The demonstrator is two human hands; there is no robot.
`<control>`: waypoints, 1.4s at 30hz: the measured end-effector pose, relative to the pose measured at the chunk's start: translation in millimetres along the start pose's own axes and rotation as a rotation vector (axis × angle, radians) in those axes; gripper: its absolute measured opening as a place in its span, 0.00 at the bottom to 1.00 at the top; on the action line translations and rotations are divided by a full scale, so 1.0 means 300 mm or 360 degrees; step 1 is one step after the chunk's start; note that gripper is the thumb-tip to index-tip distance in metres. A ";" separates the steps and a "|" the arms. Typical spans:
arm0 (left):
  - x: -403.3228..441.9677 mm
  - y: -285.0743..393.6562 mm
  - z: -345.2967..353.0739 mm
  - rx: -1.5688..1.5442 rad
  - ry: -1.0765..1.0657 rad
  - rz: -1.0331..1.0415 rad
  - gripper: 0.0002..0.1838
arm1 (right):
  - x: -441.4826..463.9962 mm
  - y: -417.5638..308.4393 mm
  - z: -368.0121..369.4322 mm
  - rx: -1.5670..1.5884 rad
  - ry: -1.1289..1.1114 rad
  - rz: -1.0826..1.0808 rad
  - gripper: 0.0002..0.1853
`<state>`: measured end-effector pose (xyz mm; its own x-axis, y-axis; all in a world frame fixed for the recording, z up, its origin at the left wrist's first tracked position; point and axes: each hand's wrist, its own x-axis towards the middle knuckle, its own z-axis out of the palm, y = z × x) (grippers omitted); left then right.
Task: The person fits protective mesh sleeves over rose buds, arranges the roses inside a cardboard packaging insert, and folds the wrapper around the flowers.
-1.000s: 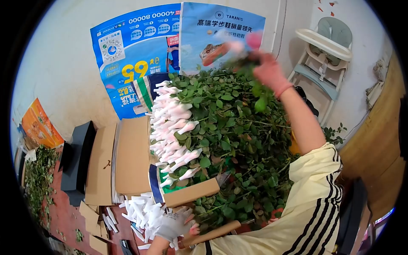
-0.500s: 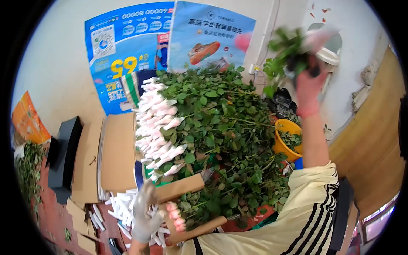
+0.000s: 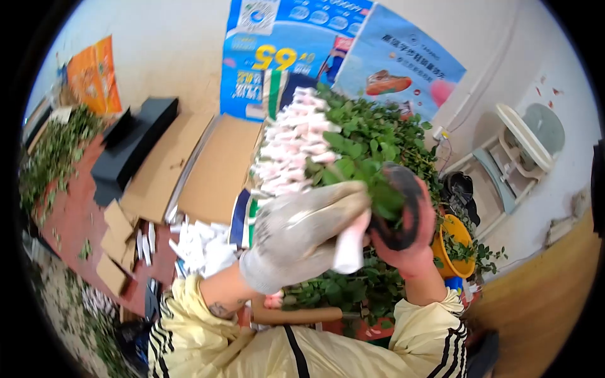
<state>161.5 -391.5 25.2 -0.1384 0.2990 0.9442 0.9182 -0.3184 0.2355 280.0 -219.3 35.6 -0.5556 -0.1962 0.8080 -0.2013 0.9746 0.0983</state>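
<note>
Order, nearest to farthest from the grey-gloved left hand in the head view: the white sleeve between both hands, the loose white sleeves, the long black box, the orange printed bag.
1. White sleeve, beside the left hand.
2. Loose sleeves, just left.
3. Black box, farther left.
4. Orange bag, farthest left, behind.

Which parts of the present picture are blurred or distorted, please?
Head view: wide-angle curvature, black rounded corners; also in the head view, the right hand and leaves beside it look smeared, probably by motion, and small lettering on the shoe poster is soft.
</note>
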 end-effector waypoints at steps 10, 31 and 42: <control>0.019 0.038 0.091 -0.0305 -0.0129 -0.0117 0.18 | -0.052 -0.037 -0.026 0.0282 0.0082 0.0272 0.22; -0.359 0.080 -0.184 -0.2025 0.0522 -0.1166 0.08 | -0.151 -0.053 0.144 0.0060 -0.0231 0.0035 0.24; -0.634 -0.317 -0.356 0.0595 0.0221 -0.1497 0.12 | -0.139 -0.070 0.025 0.0017 0.0119 0.0072 0.21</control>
<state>61.1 -514.1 -152.1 -0.8830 0.1687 0.4380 0.4693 0.3001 0.8305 301.3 -232.3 -4.6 -0.5025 -0.1431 0.8527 -0.1863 0.9810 0.0548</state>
